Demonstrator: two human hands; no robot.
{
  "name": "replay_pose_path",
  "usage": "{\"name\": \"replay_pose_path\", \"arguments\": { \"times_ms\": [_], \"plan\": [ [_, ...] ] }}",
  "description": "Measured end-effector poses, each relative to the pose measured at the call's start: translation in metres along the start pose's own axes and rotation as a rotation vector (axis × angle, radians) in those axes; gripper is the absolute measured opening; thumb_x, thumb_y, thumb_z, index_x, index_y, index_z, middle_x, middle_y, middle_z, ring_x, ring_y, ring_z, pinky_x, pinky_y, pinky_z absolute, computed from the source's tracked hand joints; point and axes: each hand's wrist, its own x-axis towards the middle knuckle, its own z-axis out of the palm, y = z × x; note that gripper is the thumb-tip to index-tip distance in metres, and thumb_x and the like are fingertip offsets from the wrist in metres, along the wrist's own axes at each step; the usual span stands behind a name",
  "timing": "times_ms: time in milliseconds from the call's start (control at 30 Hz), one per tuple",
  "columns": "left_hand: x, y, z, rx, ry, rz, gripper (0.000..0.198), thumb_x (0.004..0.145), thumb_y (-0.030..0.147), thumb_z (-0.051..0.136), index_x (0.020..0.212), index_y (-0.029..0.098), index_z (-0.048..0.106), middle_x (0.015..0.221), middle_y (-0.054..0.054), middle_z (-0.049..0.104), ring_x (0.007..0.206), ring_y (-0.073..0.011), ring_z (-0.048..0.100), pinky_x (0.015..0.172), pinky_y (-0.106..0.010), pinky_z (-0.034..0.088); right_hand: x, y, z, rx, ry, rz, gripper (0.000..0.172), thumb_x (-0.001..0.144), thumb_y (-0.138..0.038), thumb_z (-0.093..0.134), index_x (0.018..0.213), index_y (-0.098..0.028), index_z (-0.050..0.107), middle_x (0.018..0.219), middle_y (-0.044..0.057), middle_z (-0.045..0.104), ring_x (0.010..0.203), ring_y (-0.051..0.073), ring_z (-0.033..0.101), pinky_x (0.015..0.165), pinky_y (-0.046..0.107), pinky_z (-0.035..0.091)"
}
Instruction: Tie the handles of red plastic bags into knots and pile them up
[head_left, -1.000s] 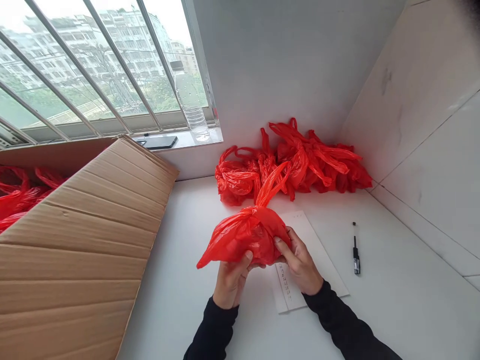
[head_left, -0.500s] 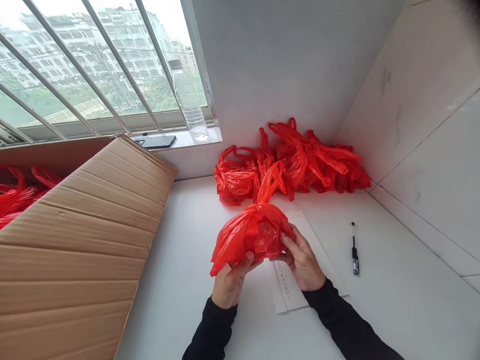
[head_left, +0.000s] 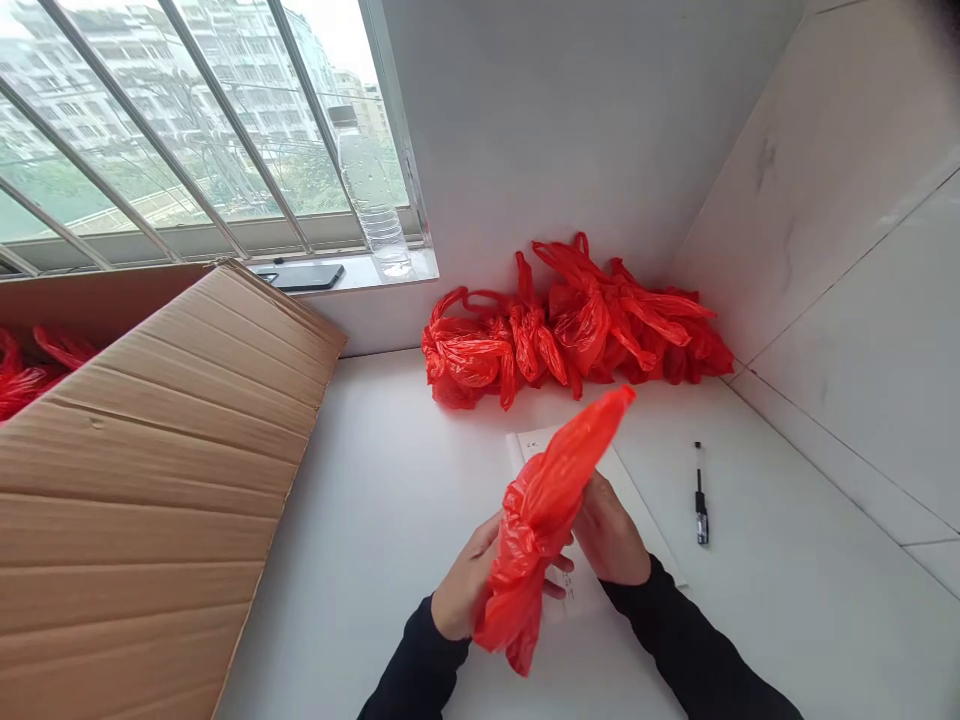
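A knotted red plastic bag is held up over the white table, its contents hidden. My left hand grips it from the left, fingers wrapped beneath it. On the other side my right hand closes on the bag, its fingertips mostly behind the plastic. Below the bag lies a notebook with handwriting on its open page, partly covered by the bag and hands. To the right of my right hand rests a black pen with a clear cap end.
Several tied red bags are piled against the wall. At left stands an open cardboard box with more red bags inside. A plastic bottle and a phone are on the sill by the barred window.
Both hands have turned the red bag, so its handles went from pointing up and away to a side-on, slanted position with the knot facing me. The view has shifted slightly.
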Motion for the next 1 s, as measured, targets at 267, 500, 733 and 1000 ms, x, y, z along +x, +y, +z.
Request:
{"name": "replay_pose_path", "arguments": {
  "times_ms": [267, 500, 733, 1000],
  "plan": [
    [0.001, -0.003, -0.003, -0.084, 0.309, 0.289, 0.041, 0.076, 0.035, 0.080, 0.110, 0.022, 0.059, 0.103, -0.007, 0.070, 0.097, -0.0261, 0.068, 0.086, -0.036, 0.054, 0.003, 0.004, 0.003, -0.138, 0.026, -0.067, 0.052, 0.091, -0.064, 0.055, 0.133, -0.032, 0.057, 0.134, 0.008, 0.062, 0.119, 0.031, 0.060, 0.096, 0.045, 0.050],
    [0.003, 0.003, -0.002, -0.112, 0.472, 0.345, 0.050, 0.074, 0.024, 0.082, 0.116, 0.024, 0.054, 0.100, -0.004, 0.072, 0.092, -0.0237, 0.071, 0.085, -0.036, 0.055, -0.004, -0.006, 0.018, -0.286, -0.106, -0.075, 0.045, 0.090, -0.058, 0.062, 0.123, -0.027, 0.063, 0.125, 0.009, 0.066, 0.111, 0.028, 0.062, 0.092, 0.039, 0.051],
    [0.003, 0.006, -0.001, -0.222, 0.404, 0.242, 0.042, 0.085, 0.040, 0.070, 0.119, 0.018, 0.060, 0.109, -0.011, 0.073, 0.100, -0.0286, 0.070, 0.086, -0.037, 0.056, 0.003, 0.008, 0.000, -0.283, 0.132, -0.094, 0.021, 0.089, -0.040, 0.069, 0.100, -0.022, 0.071, 0.096, 0.004, 0.074, 0.088, 0.023, 0.067, 0.081, 0.032, 0.052],
    [0.004, 0.000, -0.001, -0.101, 0.403, 0.276, 0.043, 0.073, 0.026, 0.082, 0.108, 0.023, 0.057, 0.105, -0.005, 0.072, 0.093, -0.0228, 0.071, 0.086, -0.034, 0.055, 0.000, -0.004, 0.011, -0.325, 0.004, -0.059, 0.041, 0.085, -0.036, 0.075, 0.122, -0.027, 0.061, 0.122, 0.004, 0.069, 0.112, 0.026, 0.064, 0.098, 0.038, 0.051]
  ]
}}
